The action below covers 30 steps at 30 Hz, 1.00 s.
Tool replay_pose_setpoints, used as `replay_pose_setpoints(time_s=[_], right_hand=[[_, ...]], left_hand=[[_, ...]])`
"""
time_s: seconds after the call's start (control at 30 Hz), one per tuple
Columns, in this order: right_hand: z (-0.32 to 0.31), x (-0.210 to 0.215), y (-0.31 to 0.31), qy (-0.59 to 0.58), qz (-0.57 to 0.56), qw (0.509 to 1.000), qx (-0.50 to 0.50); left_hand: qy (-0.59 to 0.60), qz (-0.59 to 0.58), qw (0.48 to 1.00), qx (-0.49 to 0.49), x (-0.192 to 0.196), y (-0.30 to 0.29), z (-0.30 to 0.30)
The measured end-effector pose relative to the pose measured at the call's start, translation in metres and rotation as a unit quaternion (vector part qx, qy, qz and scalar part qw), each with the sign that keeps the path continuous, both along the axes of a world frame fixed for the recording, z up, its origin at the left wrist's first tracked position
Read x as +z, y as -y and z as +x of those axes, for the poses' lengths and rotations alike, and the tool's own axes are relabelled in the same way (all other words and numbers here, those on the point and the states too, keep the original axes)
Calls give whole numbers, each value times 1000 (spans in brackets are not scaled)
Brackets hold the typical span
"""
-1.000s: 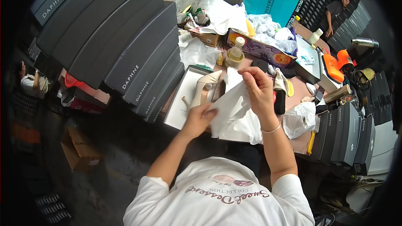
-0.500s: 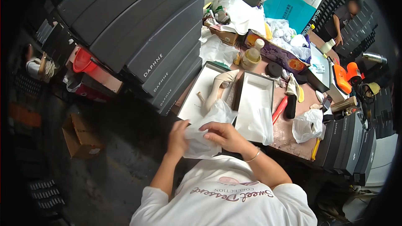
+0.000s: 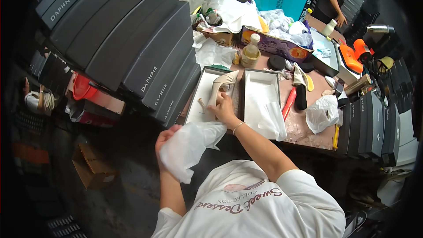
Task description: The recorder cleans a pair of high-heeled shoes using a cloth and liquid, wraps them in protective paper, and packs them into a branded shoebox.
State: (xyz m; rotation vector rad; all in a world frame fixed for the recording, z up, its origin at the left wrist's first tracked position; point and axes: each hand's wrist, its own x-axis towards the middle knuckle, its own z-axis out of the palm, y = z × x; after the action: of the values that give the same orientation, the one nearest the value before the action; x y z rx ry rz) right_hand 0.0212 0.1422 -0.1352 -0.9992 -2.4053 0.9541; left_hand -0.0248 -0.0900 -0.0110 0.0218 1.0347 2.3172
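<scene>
A cream high-heeled shoe [image 3: 224, 80] lies over the white-lined open shoebox [image 3: 203, 81], its slim heel toward the left. My right hand [image 3: 225, 111] is closed on the near part of the shoe, fingers at its opening and side. A thin, whitish translucent bag [image 3: 188, 147] hangs from my left hand [image 3: 164, 137] in front of my chest. That hand is closed on the bag, partly hidden behind it. Right beside the shoebox is a second white-lined box part [image 3: 261, 89], with thin white sheeting inside it.
Tall stacks of dark shoeboxes [image 3: 145, 57] rise at the left, with more boxes [image 3: 363, 125] at the right. Near the second box part lie a red-handled tool [image 3: 289, 104] and a crumpled white bag [image 3: 324, 112]. A bottle [image 3: 250, 55] stands behind. A co-worker [image 3: 332, 0] is at the far right.
My right hand has left the whitish bag and reached forward onto the shoe. My left hand has drawn the bag left and toward me, away from the shoe. The view has shifted slightly.
</scene>
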Motion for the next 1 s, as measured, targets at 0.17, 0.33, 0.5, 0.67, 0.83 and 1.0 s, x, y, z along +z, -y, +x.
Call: replay_pose_setpoints(time_s=[0.17, 0.33, 0.5, 0.67, 0.83, 1.0], right_hand=[[64, 31, -36, -284, -456, 843, -23], [176, 154, -37, -428, -569, 702, 13], [250, 156, -23, -469, -482, 735, 81], [276, 203, -4, -377, -522, 742, 189], [227, 190, -22, -269, -385, 874, 126], [237, 173, -25, -161, -379, 892, 187]], left_hand=[[-554, -333, 760, -65, 24, -43, -19], [-202, -82, 971, -101, -3, -114, -40], [-249, -56, 964, 76, 32, -233, -55], [-493, -185, 847, 74, 55, -258, -26], [-578, -150, 801, -34, 58, -205, 47], [-404, -192, 893, -39, 29, -172, 18]])
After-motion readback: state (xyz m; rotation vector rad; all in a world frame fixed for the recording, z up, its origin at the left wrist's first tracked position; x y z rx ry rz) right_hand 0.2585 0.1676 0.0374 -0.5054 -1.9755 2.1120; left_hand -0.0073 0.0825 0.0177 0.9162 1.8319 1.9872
